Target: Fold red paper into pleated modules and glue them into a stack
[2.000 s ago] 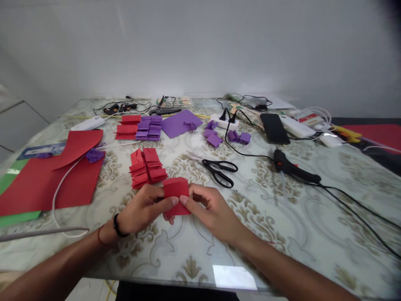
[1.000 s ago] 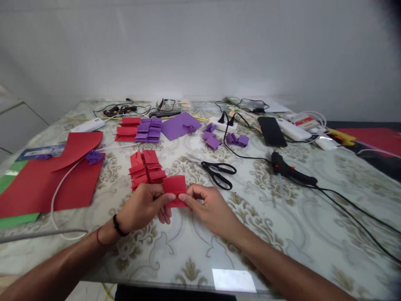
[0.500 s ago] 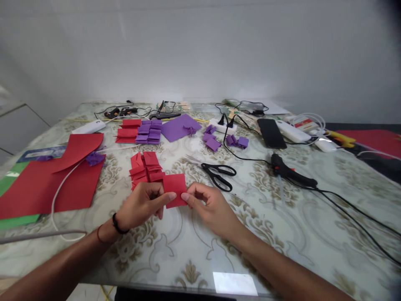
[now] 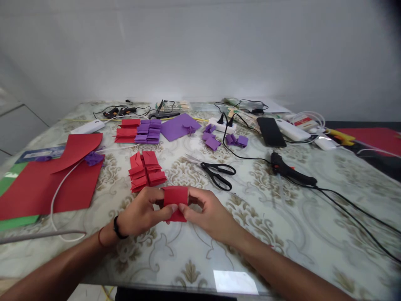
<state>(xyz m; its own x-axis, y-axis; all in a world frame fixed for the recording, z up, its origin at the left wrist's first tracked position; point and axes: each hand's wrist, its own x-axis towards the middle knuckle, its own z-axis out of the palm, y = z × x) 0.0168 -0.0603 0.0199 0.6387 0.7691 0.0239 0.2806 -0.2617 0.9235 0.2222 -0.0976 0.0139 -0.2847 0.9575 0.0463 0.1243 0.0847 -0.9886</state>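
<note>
A small piece of red paper (image 4: 176,197) is pinched between my two hands, its top edge bent over away from me. My left hand (image 4: 145,212) grips its left side, thumb on the front face and fingers behind. On the right side my right hand (image 4: 208,214) holds it the same way, the two thumbs nearly meeting. Just beyond my left hand lie several folded red paper pieces (image 4: 146,170) in two columns. Black-handled scissors (image 4: 216,169) rest on the table past my right hand, blades pointing left.
Large red sheets (image 4: 67,184) lie at the left over green paper. Folded purple pieces (image 4: 148,131) and a purple sheet (image 4: 179,126) sit farther back. A black glue gun (image 4: 291,171) trails cables at the right, near a phone (image 4: 271,131) and a power strip (image 4: 222,124).
Both hands have drawn the red paper slightly toward me. Its flat square has become shorter as the top bends over, and the thumbs have moved closer together.
</note>
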